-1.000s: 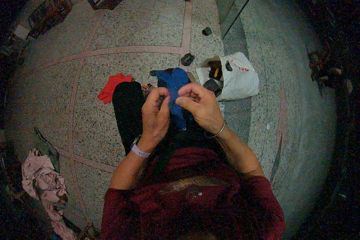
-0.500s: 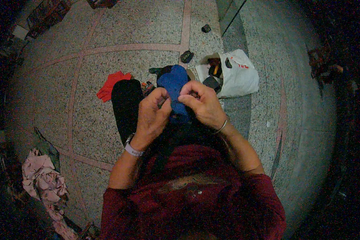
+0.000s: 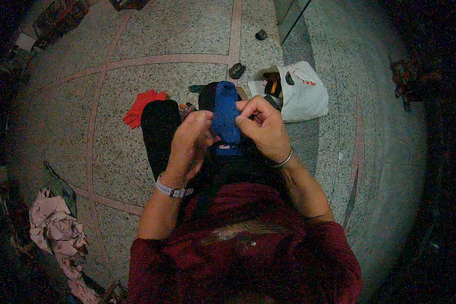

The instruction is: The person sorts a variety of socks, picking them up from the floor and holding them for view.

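Note:
A long blue piece of cloth (image 3: 226, 114), sock-like in shape, hangs upright between my hands above my lap. My right hand (image 3: 266, 129) pinches its right edge with thumb and forefinger. At its left edge, my left hand (image 3: 190, 139) is closed, with the fingertips against the cloth and partly hidden by the hand itself. Below the cloth, another flat blue piece (image 3: 228, 150) with a small pale mark lies on my dark lap. Just beyond the blue cloth is a black rounded shape (image 3: 207, 96), partly covered.
Red cloth (image 3: 143, 107) lies on the speckled floor beside my left knee (image 3: 159, 131). A white bag (image 3: 306, 96) with dark and orange items stands open at the right. Ahead are two dark bundles, one nearer (image 3: 236, 70), one farther (image 3: 261, 35). Crumpled pink cloth (image 3: 58, 223) lies left.
The blue cloth, wider and with a bent outline before, is now a straight narrow strip. My right hand has shifted slightly right and up; my left wrist has turned.

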Demonstrator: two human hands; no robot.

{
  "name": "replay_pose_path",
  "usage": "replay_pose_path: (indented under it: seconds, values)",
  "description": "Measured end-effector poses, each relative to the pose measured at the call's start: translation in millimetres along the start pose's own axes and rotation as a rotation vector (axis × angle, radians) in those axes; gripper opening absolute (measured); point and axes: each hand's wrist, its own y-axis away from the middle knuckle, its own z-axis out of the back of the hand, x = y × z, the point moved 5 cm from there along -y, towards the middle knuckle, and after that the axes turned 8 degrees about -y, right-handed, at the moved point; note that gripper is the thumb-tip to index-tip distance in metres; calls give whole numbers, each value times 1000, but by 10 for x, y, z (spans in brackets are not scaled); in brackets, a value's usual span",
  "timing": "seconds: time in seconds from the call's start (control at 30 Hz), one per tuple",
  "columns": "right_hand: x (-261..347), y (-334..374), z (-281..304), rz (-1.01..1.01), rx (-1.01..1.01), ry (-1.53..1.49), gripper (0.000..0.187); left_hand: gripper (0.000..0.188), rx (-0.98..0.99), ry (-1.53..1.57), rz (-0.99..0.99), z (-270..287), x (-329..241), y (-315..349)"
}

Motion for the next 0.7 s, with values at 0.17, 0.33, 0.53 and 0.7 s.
replay_pose_path:
  seconds: [0.17,0.33,0.53,0.7]
  values:
    - [-1,84,-73,-51,29,23,13,15,-111,39,-25,-64,-22,8]
    - [-140,123,-33,-122,42,-158,14,14,-151,-57,-205,108,-5,-1]
    - [-274,86,-137,-210,48,-153,13,14,-70,-392,-426,-29,-141,140]
    - [-207,86,-123,-154,59,-21,15,18,-116,-239,-345,55,22,125]
